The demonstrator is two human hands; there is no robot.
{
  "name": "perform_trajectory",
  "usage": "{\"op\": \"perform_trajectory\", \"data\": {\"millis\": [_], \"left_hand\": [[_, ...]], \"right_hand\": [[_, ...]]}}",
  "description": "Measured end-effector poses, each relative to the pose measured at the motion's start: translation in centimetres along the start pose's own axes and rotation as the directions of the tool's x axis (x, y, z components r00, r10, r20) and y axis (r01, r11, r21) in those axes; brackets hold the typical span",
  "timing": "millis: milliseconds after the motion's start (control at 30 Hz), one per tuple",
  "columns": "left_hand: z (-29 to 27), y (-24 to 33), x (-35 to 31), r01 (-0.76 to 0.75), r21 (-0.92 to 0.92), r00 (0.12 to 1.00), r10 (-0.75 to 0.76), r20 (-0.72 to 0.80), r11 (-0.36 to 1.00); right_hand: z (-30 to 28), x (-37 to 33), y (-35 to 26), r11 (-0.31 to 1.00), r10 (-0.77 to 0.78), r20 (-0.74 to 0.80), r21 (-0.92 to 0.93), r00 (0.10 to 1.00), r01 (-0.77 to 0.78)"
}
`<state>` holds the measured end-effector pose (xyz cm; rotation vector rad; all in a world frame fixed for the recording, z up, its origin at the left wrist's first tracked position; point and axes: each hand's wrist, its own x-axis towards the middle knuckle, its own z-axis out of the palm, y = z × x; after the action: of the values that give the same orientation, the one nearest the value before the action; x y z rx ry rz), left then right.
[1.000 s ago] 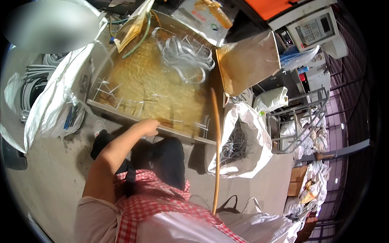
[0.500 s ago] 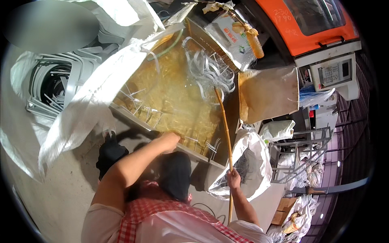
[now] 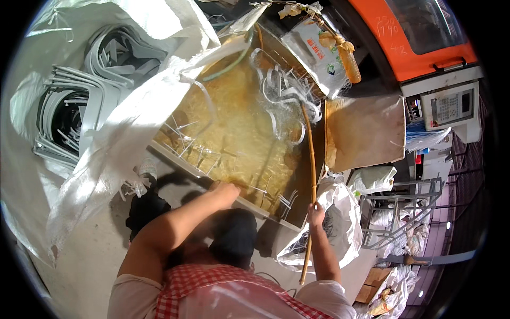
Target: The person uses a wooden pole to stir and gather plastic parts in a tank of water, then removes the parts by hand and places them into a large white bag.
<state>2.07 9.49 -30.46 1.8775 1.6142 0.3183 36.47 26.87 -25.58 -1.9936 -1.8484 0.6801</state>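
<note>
A long bamboo stick (image 3: 312, 165) slants up from my right hand (image 3: 316, 214), whose fingers are wrapped round its lower part. The far end of the stick meets a tangle of pale curled strips (image 3: 287, 93) in a rectangular tank of yellowish liquid (image 3: 228, 122). My left hand (image 3: 226, 194) is closed at the tank's near rim (image 3: 260, 208); its fingertips are hidden. Thin white pieces (image 3: 287, 203) stick up along the near inside wall. A green hose (image 3: 231, 64) dips in at the far left.
Left of the tank a big white woven sack (image 3: 122, 111) holds coiled grey strips (image 3: 66, 114). An open white sack (image 3: 345, 223) stands by my right arm. A brown board (image 3: 364, 133), an orange machine (image 3: 414, 32) and its control panel (image 3: 449, 109) are to the right.
My right hand has pushed the stick farther out over the tank, and the tangled strips have shifted and spread. My left hand stays at the rim. The view has shifted slightly.
</note>
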Motion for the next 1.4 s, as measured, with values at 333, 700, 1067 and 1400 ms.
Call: {"op": "perform_trajectory", "data": {"millis": [333, 700, 1067, 1400], "left_hand": [[1.2, 0.3, 1.1, 0.054, 0.009, 0.995, -0.055, 0.085, 0.998], [0.7, 0.1, 0.5, 0.041, 0.017, 0.997, -0.042, 0.064, 0.999], [0.3, 0.9, 0.2, -0.023, 0.024, 0.997, 0.021, 0.076, 0.999], [1.1, 0.0, 0.0, 0.055, 0.028, 0.99, -0.058, 0.127, 0.998]], "right_hand": [[-1.4, 11.3, -16.5, 0.509, -0.315, 0.125, -0.814, 0.941, 0.279], [0.5, 13.6, -21.5, 0.24, -0.371, 0.435, -0.808, 0.82, 0.537], [-9.2, 0.2, -25.8, 0.04, -0.402, 0.671, -0.667, 0.623, 0.744], [-19.4, -9.9, -28.0, 0.202, -0.311, 0.439, -0.836, 0.843, 0.51]]}}
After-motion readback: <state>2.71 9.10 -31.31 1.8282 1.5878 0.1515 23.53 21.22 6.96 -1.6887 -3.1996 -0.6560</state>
